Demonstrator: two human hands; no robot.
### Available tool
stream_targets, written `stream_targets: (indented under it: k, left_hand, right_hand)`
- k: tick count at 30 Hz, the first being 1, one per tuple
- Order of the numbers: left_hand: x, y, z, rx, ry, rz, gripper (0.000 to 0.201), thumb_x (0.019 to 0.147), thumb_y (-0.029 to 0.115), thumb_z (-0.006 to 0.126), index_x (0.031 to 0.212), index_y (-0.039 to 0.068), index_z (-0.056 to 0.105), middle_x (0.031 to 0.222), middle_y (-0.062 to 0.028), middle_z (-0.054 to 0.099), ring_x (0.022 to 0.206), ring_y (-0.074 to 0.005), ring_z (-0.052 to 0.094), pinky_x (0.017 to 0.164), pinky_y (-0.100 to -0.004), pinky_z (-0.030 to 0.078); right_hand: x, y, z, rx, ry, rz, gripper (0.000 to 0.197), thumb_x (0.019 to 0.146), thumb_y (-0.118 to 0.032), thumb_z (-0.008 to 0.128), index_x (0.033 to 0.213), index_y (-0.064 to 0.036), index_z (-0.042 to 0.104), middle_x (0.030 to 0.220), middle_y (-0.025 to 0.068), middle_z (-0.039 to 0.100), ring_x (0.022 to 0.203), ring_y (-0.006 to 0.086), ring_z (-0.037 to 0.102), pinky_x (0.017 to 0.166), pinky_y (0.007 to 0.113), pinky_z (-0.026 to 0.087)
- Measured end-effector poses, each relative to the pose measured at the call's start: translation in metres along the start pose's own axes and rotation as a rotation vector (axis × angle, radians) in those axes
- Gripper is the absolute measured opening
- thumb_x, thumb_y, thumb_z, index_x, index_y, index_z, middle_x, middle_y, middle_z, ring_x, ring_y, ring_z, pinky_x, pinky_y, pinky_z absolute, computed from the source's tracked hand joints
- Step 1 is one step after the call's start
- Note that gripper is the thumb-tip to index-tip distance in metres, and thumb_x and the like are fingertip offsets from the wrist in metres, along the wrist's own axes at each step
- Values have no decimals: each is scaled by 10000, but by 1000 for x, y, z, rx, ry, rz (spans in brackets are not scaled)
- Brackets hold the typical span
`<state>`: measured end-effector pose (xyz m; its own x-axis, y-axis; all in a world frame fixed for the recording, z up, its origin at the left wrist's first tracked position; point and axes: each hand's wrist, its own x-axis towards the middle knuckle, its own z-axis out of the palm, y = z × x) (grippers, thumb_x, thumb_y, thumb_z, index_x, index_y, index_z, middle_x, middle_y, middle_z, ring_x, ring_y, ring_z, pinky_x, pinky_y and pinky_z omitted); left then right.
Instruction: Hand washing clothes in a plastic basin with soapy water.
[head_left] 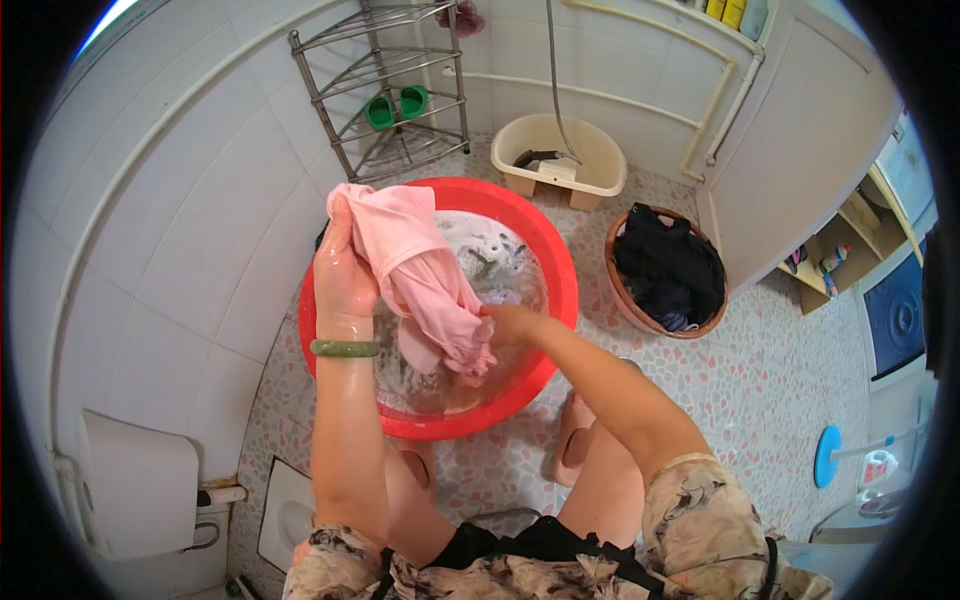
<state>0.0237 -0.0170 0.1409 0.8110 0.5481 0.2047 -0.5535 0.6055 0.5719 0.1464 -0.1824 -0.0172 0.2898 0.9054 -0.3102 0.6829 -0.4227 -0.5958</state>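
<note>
Pink cloth [425,270] hangs bunched over the red tub [564,290], its long axis slanting from the upper left, at the tub's far-left rim, down toward the lower right, nearer the person. Its upper end spreads broad and folded over the left hand [345,275]; its lower end narrows into crumpled gathers above the soapy water [505,250], and I cannot tell whether those gathers touch the surface.

The left hand is raised, pointing away from the person, with a green bangle [344,348] around its wrist. Cloth covers much of its fingers, so I cannot tell whether they are clamped or merely supporting the fabric. The right hand [512,325] reaches in from the right, pointing left, its fingers closed together on the cloth's right edge, near the lower end.

Whitish foam and submerged fabric show in the tub, which stands on the speckled floor [770,370]. Just beyond it is a cream basin [605,165]; to the right, well apart from the cloth, a brown basket [638,320] holds black clothing [670,262].
</note>
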Motion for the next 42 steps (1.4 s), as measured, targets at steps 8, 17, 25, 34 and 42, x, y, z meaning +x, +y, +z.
stream_targets:
  k: [8, 17, 25, 34, 42]
  left_hand:
    - [-5, 15, 5, 74, 27, 83, 249, 878, 231, 419, 1023, 40, 486, 1019, -62, 531, 966, -178, 495, 860, -333, 404]
    - [-8, 33, -41, 856, 247, 268, 249, 873, 212, 436, 930, 0, 552, 874, -38, 570, 792, -107, 512, 725, -252, 410]
    - [-11, 31, -63, 1495, 438, 320, 320, 855, 281, 413, 873, -2, 561, 791, -138, 579, 727, -211, 538, 672, -318, 409]
    - [-29, 34, -146, 2048, 441, -48, 322, 808, 300, 439, 842, 9, 574, 860, -203, 572, 829, -370, 538, 708, -425, 417]
    - [-68, -74, -107, 1747, -354, 105, 300, 599, 187, 618, 836, 7, 580, 834, -200, 584, 828, -341, 559, 701, -389, 442]
  right_hand:
    - [34, -66, 22, 663, 447, -252, 270, 622, -187, 610, 824, -11, 577, 748, 154, 598, 705, 259, 578, 632, 346, 438]
    - [44, -25, -63, 677, 1045, -116, 200, 733, -142, 416, 637, -2, 522, 540, 142, 507, 503, 206, 496, 496, 350, 389]
    - [2, -42, -100, 426, 1088, -53, 332, 688, -292, 632, 591, -10, 486, 517, 108, 469, 491, 163, 443, 479, 314, 365]
    - [-6, -6, -17, -117, 233, -205, 266, 635, -233, 599, 813, -48, 529, 776, 182, 569, 752, 354, 546, 658, 419, 433]
    - [2, -51, 3, -22, 573, -220, 134, 658, -102, 492, 774, -50, 532, 789, 180, 571, 760, 349, 544, 630, 447, 429]
